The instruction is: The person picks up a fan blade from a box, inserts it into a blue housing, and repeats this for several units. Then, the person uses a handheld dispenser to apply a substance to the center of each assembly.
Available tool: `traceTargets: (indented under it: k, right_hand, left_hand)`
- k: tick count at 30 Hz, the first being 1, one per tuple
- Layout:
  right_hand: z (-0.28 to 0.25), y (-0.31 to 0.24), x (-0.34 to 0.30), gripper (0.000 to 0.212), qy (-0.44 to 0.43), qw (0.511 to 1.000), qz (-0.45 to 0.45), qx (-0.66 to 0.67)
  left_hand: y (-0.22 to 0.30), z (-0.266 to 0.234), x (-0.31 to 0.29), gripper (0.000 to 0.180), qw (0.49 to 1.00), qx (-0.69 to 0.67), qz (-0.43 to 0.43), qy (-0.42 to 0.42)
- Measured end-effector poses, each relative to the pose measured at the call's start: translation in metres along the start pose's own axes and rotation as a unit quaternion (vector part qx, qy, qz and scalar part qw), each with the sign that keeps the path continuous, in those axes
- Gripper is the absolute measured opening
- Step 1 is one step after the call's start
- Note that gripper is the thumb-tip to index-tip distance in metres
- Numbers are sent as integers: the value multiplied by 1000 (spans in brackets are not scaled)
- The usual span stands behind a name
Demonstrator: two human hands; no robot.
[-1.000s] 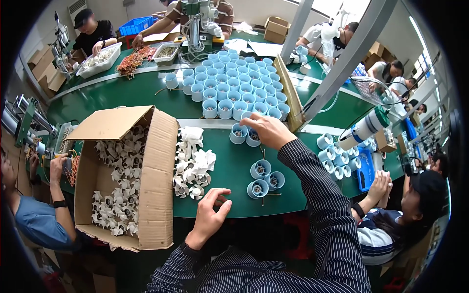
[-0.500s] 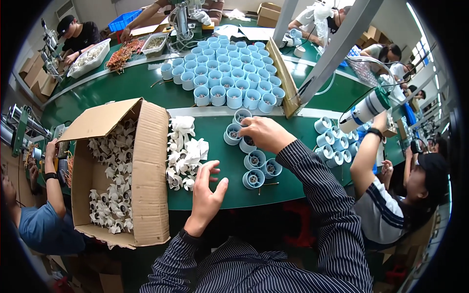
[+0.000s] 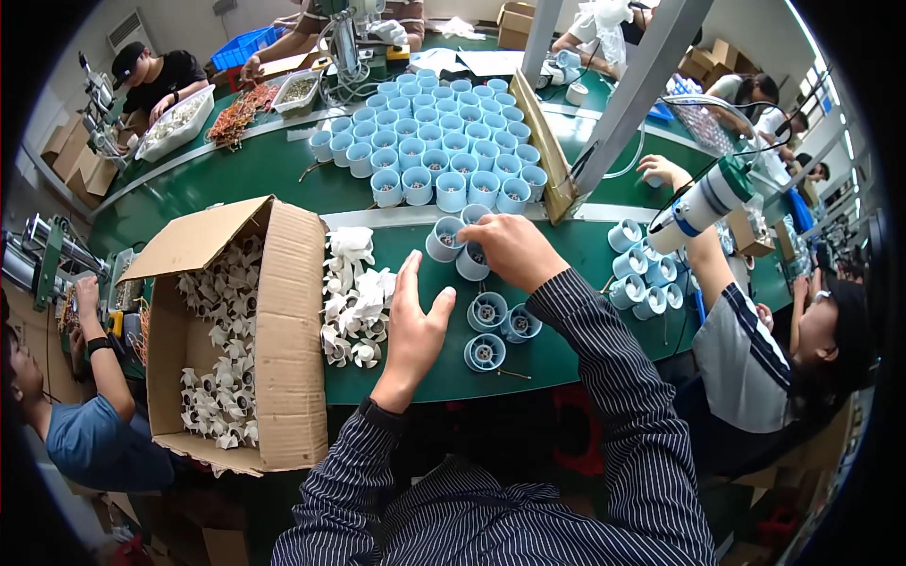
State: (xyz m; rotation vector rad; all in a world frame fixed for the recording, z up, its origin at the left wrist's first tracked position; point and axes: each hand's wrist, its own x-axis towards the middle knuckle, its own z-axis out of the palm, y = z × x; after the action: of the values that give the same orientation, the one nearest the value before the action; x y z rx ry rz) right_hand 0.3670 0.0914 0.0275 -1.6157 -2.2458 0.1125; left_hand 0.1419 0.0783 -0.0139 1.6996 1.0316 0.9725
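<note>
My right hand (image 3: 517, 253) reaches over the green bench, fingers closed on the rim of a light-blue cup-shaped housing (image 3: 473, 268). Two more such housings stand against it, one at its left (image 3: 442, 247) and one behind, partly covered by my fingers. Small metal-coloured parts show inside them. My left hand (image 3: 415, 330) hovers open with fingers stretched and nothing in it. Beside it lie several small white bladed fan wheels (image 3: 351, 321) in a loose pile. Nearer me stand three housings, including a front one (image 3: 484, 353) with a short wire beside it.
An open cardboard box (image 3: 294, 340) of white fan wheels stands at left. A large group of blue housings (image 3: 429, 141) fills the far bench beside a wooden bar (image 3: 543, 141). More housings (image 3: 630, 264) stand at right under a hanging green-and-white tool (image 3: 703, 203). Co-workers sit on both sides.
My right hand has pushed the group of housings under it a little away from me, apart from the three nearer ones. My left hand has moved slightly right and its fingers have straightened.
</note>
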Motion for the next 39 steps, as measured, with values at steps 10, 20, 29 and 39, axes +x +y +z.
traceTargets:
  k: [10,20,29,39]
  right_hand:
    - [10,-39,2,27,-98,990,-93,30]
    - [-56,-68,-75,40,31,985,97,141]
    - [-13,-124,-107,40,16,975,215,-61]
    - [3,-93,-105,14,30,983,179,-21]
  left_hand:
    - [-17,-6,-2,68,996,-58,-53,50]
    - [-13,-17,2,56,997,63,35,-13]
    - [19,-16,9,46,926,313,190,-88]
    - [16,-16,14,37,916,348,170,-106]
